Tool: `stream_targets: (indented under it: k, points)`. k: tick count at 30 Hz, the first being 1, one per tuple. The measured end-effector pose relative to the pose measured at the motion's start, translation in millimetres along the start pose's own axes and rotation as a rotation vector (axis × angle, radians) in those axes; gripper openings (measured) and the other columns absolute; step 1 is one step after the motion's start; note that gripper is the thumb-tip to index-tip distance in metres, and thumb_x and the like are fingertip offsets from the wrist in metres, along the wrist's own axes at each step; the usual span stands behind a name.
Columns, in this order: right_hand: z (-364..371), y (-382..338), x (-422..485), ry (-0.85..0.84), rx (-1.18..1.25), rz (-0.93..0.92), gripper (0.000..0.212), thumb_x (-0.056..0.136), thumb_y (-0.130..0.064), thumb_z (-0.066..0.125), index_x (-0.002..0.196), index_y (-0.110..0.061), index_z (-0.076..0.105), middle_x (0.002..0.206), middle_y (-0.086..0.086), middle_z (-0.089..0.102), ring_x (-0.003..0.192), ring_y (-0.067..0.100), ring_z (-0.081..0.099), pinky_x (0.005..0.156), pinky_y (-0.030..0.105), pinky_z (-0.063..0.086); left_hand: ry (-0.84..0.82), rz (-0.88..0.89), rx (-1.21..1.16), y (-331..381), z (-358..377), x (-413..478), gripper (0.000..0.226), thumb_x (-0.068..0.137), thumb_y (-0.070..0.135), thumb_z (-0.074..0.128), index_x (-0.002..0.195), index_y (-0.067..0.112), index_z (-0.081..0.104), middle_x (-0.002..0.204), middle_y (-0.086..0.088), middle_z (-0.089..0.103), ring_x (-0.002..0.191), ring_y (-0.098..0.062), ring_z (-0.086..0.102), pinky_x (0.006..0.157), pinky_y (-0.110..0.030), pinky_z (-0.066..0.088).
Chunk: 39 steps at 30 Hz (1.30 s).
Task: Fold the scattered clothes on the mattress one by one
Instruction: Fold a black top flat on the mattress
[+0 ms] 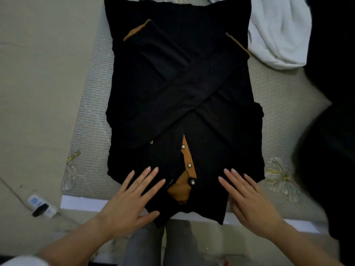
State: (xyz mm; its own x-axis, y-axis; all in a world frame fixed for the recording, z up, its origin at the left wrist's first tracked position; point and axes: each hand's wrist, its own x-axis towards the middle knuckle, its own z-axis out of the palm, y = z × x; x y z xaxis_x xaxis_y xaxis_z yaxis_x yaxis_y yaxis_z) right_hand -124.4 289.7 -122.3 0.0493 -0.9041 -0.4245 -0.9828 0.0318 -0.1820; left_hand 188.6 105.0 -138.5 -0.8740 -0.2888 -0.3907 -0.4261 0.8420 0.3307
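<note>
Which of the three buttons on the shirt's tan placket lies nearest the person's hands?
The lowest button, on a black tab by the collar; the other two sit higher on the tan strip.

the shirt (172,83) is plain black, its placket (189,160) just beyond the left grip (132,196) and right grip (249,200) an orange-brown strip with pale, shiny buttons (189,165) — the same orange-brown edges both sleeve cuffs (135,30) far ahead of the grips. under it, the mattress (90,116) is grey-beige with fine dark dashed stripes and a pale flower print with yellow touches (280,175), just outside the right grip. beyond that grip lies a plain white garment (278,35). the floor (38,73) is dull beige — the trousers (163,246) below the grips, grey.
</note>
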Motion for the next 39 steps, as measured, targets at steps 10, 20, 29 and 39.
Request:
stream_targets:
  k: [10,20,29,39]
  points:
    - [4,-7,19,0.019,-0.081,-0.152,0.064,0.083,-0.033,0.054,0.145,-0.023,0.04,0.149,0.006,0.041,0.139,0.024,0.036,0.11,0.046,0.022,-0.039,-0.077,0.015,6,-5,6,0.075,0.082,0.037,0.056,0.15,0.03,0.026,0.158,-0.003,0.02,0.146,-0.019,0.012,0.114,-0.048,0.012]
    - [-71,5,41,-0.168,0.76,0.353,0.037,0.093,-0.04,0.055,0.064,-0.016,0.049,0.056,-0.004,0.049,0.053,0.009,0.048,0.06,0.033,0.04,-0.022,-0.36,-0.675,14,-85,29,0.044,0.091,0.051,0.049,0.059,0.021,0.051,0.045,0.008,0.044,0.041,-0.006,0.044,0.046,-0.019,0.033]
    - [-97,16,21,-0.716,1.053,0.196,0.006,0.088,-0.023,0.069,0.092,-0.02,0.071,0.092,-0.005,0.072,0.09,0.011,0.068,0.079,0.024,0.051,-0.625,-0.302,-1.01,19,-91,19,0.038,0.079,0.069,0.051,0.068,0.036,0.066,0.069,0.018,0.065,0.072,0.001,0.063,0.067,-0.013,0.044]
    - [-149,48,119,-0.028,1.272,0.402,0.019,0.087,-0.014,0.067,0.105,-0.016,0.069,0.089,-0.004,0.075,0.085,0.011,0.072,0.068,0.015,0.053,-0.018,-0.384,-1.337,-55,-152,72,0.024,0.086,0.011,0.06,0.109,0.01,0.068,0.104,0.0,0.073,0.095,-0.012,0.069,0.074,-0.014,0.051]
